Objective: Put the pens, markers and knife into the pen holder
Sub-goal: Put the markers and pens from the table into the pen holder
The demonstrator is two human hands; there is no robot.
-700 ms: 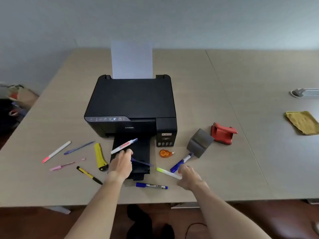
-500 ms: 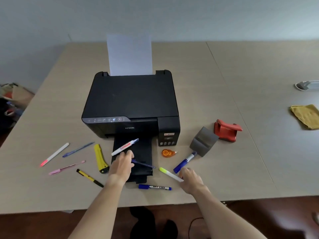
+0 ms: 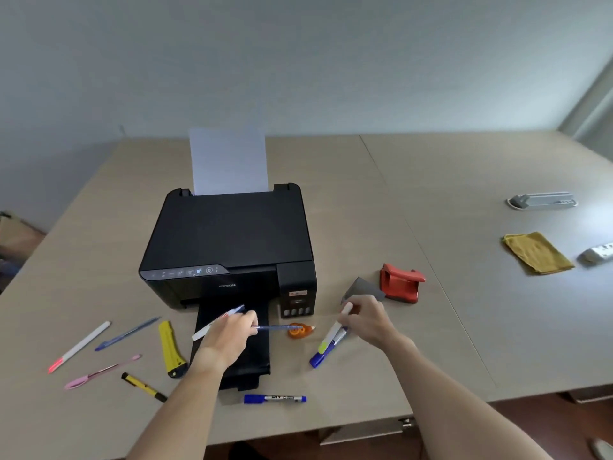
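Note:
My left hand [image 3: 229, 338] is over the printer's output tray, shut on a thin blue pen [image 3: 277, 327] that sticks out to the right. A white marker [image 3: 217, 322] lies on the tray under that hand. My right hand [image 3: 370, 322] holds a white highlighter with a yellow-green cap [image 3: 331, 333], lifted beside the grey pen holder [image 3: 363, 290]. A blue-capped marker [image 3: 326, 353] lies just below it. A blue marker [image 3: 275, 399] lies near the table's front edge. At the left lie a yellow utility knife [image 3: 170, 348] and several pens.
A black printer [image 3: 232, 240] with a paper sheet stands at the centre. An orange correction tape [image 3: 298, 331] lies between my hands. A red hole punch [image 3: 399, 283] sits behind the holder. A yellow cloth [image 3: 535, 252] and power strips are at the far right.
My right hand has picked the highlighter up off the table and carried it up toward the pen holder. My left hand has lifted the blue pen. The camera has tilted up.

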